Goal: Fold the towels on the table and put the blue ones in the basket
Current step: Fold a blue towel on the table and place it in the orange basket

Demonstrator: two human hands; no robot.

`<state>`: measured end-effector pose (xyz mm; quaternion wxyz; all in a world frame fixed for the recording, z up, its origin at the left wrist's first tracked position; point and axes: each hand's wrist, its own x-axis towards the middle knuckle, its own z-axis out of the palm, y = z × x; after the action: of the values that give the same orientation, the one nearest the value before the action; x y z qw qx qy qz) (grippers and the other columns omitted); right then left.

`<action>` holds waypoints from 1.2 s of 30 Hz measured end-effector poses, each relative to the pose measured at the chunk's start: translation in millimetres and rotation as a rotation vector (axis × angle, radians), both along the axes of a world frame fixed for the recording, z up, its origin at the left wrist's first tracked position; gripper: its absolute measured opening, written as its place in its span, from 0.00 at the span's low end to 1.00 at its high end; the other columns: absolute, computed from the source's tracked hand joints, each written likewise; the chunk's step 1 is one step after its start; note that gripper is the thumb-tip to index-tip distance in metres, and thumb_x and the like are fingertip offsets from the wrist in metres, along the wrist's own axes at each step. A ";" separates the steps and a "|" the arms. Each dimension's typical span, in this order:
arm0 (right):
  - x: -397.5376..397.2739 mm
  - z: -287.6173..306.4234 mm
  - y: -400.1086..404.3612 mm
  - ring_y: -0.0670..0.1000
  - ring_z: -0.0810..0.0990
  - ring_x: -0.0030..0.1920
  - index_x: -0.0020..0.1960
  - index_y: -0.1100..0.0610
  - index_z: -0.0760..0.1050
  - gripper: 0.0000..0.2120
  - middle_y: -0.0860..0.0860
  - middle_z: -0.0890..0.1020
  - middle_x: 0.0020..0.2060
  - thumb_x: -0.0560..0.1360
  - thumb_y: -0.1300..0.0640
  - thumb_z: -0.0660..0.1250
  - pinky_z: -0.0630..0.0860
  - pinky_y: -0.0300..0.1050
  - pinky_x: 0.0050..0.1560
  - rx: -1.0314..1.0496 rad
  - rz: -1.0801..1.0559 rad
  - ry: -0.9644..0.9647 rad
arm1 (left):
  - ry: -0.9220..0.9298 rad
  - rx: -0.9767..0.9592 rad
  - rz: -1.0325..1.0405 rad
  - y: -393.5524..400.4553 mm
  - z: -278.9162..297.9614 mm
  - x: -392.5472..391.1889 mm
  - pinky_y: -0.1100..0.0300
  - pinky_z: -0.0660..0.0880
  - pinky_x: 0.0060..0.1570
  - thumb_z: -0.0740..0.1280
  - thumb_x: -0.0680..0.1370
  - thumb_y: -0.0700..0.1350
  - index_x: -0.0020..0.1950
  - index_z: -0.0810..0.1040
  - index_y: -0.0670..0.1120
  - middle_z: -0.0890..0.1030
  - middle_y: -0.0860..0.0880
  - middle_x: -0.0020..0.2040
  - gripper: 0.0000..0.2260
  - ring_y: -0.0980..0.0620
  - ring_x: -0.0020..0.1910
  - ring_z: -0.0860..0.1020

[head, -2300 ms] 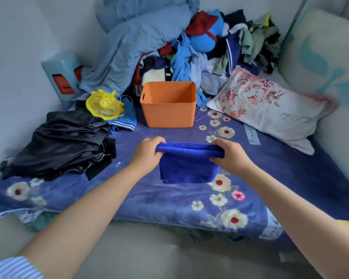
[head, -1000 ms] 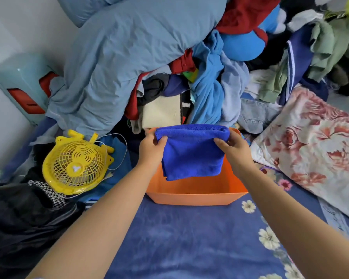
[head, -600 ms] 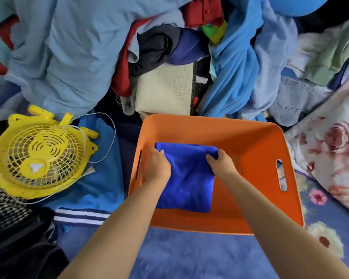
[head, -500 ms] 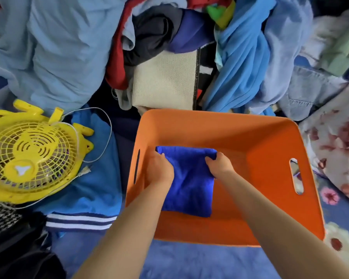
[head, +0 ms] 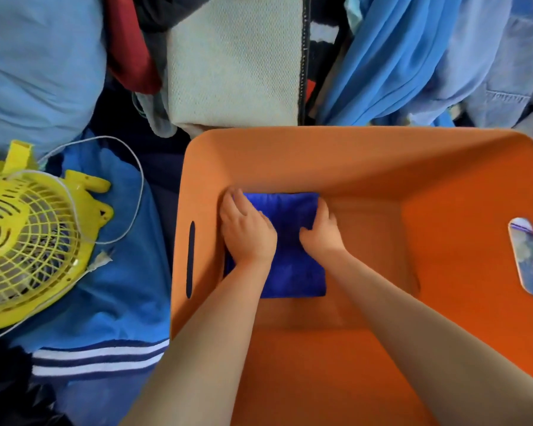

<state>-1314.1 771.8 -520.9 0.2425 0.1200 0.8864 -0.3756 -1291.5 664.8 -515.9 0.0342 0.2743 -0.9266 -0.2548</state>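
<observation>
The folded blue towel [head: 293,265] lies flat on the floor of the orange basket [head: 443,186], against its left wall. Both my hands are down inside the basket. My left hand [head: 246,232] lies on the towel's far left corner with its fingers spread flat, pressing it down. My right hand [head: 320,232] is at the towel's far right edge, thumb on top of the cloth and fingers at the edge, pinching it. The towel's left part is hidden under my left hand and forearm.
A yellow fan [head: 28,241] with a white cord lies left of the basket on a blue striped garment [head: 111,318]. Behind the basket are a cream folded cloth [head: 234,63] and a pile of light-blue and red clothes [head: 397,56].
I carried the towel from the bed over the basket and lowered it to the basket floor. My left hand went from pinching a corner to lying flat on it. The camera moved closer.
</observation>
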 end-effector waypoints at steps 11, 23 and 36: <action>25.2 -14.1 0.3 0.55 0.35 0.74 0.75 0.57 0.43 0.32 0.50 0.34 0.74 0.75 0.71 0.50 0.53 0.40 0.71 0.161 0.443 -0.083 | -0.444 -0.096 -0.421 -13.7 -36.7 25.2 0.56 0.43 0.74 0.51 0.82 0.47 0.76 0.45 0.41 0.43 0.44 0.77 0.26 0.47 0.76 0.42; 13.4 94.1 13.9 0.55 0.47 0.76 0.70 0.59 0.61 0.22 0.53 0.58 0.74 0.76 0.61 0.54 0.56 0.50 0.71 0.404 0.482 0.032 | -0.350 -0.336 -0.596 -4.6 85.1 9.6 0.54 0.67 0.55 0.59 0.74 0.36 0.57 0.71 0.41 0.72 0.42 0.59 0.12 0.43 0.61 0.70; 95.3 357.2 93.8 0.58 0.73 0.56 0.52 0.63 0.72 0.10 0.58 0.76 0.53 0.74 0.63 0.57 0.62 0.43 0.43 0.505 0.425 0.572 | -0.060 -0.473 -0.478 55.2 361.8 90.9 0.52 0.69 0.53 0.57 0.77 0.38 0.59 0.73 0.40 0.73 0.42 0.59 0.12 0.43 0.60 0.69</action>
<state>-1218.8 865.6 -163.7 0.0221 -0.1185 0.9869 -0.1069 -1200.5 720.0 -154.1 0.0089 0.0413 -0.9988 -0.0251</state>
